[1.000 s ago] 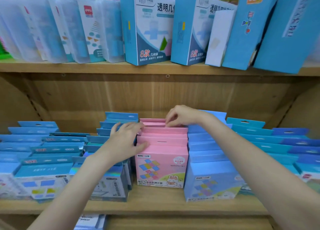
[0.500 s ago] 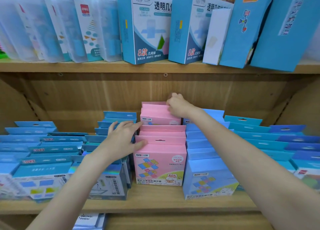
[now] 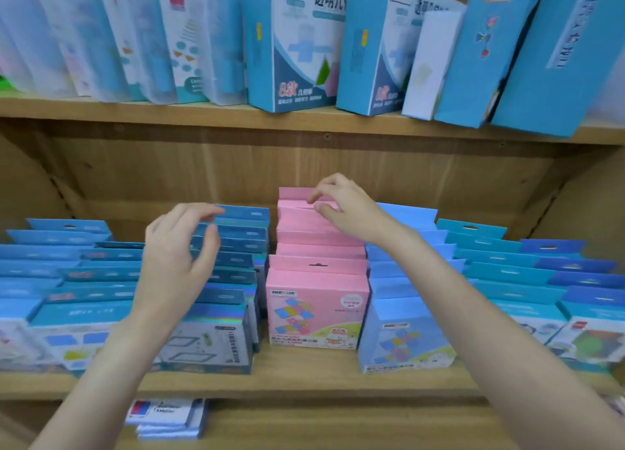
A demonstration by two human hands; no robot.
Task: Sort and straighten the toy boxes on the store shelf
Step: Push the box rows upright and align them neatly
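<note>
Wooden shelf (image 3: 304, 378): pink boxes (image 3: 318, 246) mid-row, near back edge, roughly aligned. Your right hand (image 3: 348, 209) loosely curled over rearmost, left hand (image 3: 179, 250) spread, empty. Blue rows (image 3: 507, 273) still ragged.

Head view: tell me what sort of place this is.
Most likely a shop's toy or stationery aisle. Wooden shelves hold many copies of the same goods: a row of pink boxes with hang tabs, blue boxes beside them, and taller blue cartons above.
</note>
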